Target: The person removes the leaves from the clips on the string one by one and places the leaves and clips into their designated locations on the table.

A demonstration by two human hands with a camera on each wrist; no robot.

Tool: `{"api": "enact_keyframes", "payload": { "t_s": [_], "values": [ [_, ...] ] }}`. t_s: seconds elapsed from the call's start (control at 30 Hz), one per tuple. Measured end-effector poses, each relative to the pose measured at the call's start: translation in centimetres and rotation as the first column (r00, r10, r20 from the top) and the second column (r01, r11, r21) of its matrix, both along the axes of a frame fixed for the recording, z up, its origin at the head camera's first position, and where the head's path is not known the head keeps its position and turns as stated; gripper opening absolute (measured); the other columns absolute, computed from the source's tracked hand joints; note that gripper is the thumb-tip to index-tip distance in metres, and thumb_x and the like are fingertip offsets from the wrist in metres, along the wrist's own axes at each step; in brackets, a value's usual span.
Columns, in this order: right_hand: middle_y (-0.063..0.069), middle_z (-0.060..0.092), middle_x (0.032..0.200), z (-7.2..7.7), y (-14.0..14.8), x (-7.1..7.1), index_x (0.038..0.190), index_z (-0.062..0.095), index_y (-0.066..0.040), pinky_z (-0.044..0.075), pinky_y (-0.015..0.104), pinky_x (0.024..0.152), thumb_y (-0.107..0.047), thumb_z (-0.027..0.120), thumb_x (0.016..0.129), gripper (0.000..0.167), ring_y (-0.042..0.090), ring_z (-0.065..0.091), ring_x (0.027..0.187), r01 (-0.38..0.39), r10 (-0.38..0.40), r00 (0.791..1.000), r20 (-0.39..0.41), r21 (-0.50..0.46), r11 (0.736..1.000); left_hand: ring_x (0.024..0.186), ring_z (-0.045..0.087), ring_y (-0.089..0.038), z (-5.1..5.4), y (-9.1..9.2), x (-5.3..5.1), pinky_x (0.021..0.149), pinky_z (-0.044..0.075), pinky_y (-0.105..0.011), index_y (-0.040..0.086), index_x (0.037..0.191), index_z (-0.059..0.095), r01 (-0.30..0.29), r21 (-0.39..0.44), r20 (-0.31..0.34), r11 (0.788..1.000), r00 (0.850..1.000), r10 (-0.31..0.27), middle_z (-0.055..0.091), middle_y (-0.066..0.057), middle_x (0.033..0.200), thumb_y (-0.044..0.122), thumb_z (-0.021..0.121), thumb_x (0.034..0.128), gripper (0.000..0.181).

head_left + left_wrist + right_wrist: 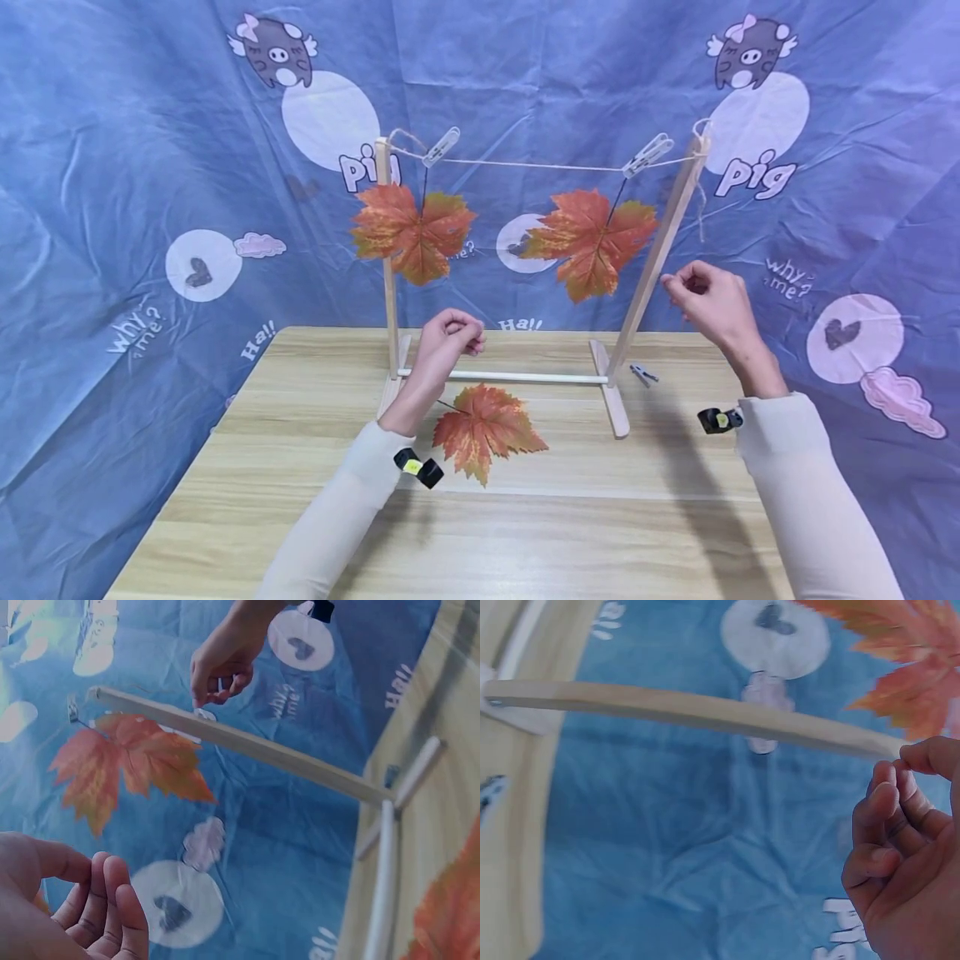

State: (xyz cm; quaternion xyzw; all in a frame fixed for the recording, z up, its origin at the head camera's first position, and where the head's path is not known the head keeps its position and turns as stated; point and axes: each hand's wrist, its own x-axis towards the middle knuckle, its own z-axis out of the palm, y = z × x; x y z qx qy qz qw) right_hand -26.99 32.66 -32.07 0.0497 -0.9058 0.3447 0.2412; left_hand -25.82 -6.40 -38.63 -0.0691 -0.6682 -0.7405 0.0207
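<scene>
Two orange-red maple leaves hang by their stems from a string (525, 164). A pale clothespin (441, 147) grips the left leaf (416, 233); another clothespin (647, 156) grips the right leaf (596, 242). A third maple leaf (486, 429) lies on the table, its stem end running behind my left wrist. My left hand (447, 337) hovers above that leaf with fingers loosely bent and nothing in them. Just right of the right post, my right hand (708, 300) is raised, thumb close to the fingertips. Nothing shows between them in the right wrist view.
The string is tied between the left wooden post (391, 292) and the right post (660, 250). A white rod (517, 377) joins them low down. Near the right foot (615, 410) lies a grey clothespin (642, 375). Behind the table (562, 533) hangs a blue patterned cloth (525, 67).
</scene>
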Motion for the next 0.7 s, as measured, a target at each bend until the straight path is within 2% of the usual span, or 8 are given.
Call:
{"api": "enact_keyframes", "payload": {
  "t_s": [0.17, 0.33, 0.47, 0.7],
  "values": [
    [-0.033, 0.055, 0.06, 2.5, -0.8, 0.5, 0.088, 0.067, -0.008, 0.048, 0.012, 0.049, -0.036, 0.07, 0.101, 0.031, -0.003, 0.055, 0.047, -0.019, 0.019, 0.999, -0.05, -0.012, 1.0, 0.073, 0.07, -0.013, 1.7, 1.2, -0.4, 0.072, 0.063, -0.026, 0.004, 0.1, 0.065, 0.041, 0.022, -0.043, 0.999, 0.998, -0.04, 0.073, -0.006, 0.084, 0.007, 0.068, 0.1012, 0.005],
    [-0.028, 0.06, 0.061, 4.9, -1.5, 1.0, 0.089, 0.068, -0.007, 0.047, 0.012, 0.049, -0.032, 0.071, 0.101, 0.027, -0.002, 0.055, 0.047, -0.051, 0.048, 0.995, -0.084, -0.031, 0.998, 0.073, 0.07, -0.013, 3.7, 2.4, -0.6, 0.078, 0.065, -0.036, 0.006, 0.1, 0.066, 0.058, -0.002, -0.084, 0.998, 0.995, -0.058, 0.074, -0.016, 0.09, 0.01, 0.069, 0.1016, 0.004],
    [-0.027, 0.062, 0.063, 6.6, -2.2, 1.1, 0.09, 0.069, -0.009, 0.047, 0.011, 0.049, -0.031, 0.071, 0.101, 0.025, -0.002, 0.055, 0.047, -0.071, 0.067, 0.992, -0.103, -0.034, 0.997, 0.073, 0.071, -0.014, 5.3, 3.2, -0.5, 0.081, 0.066, -0.041, 0.008, 0.101, 0.067, 0.056, -0.012, -0.11, 0.998, 0.992, -0.057, 0.074, -0.015, 0.09, 0.012, 0.07, 0.1021, 0.005],
    [-0.033, 0.063, 0.066, 9.0, -2.9, 0.9, 0.089, 0.07, -0.016, 0.046, 0.011, 0.049, -0.028, 0.074, 0.1, 0.017, -0.004, 0.058, 0.048, -0.112, 0.106, 0.986, -0.129, -0.041, 0.993, 0.076, 0.07, -0.015, 7.9, 4.7, -0.8, 0.072, 0.064, -0.025, 0.005, 0.103, 0.067, 0.092, 0.003, -0.166, 0.996, 0.982, -0.09, 0.072, -0.003, 0.085, 0.009, 0.068, 0.1025, 0.004]
  ]
}}
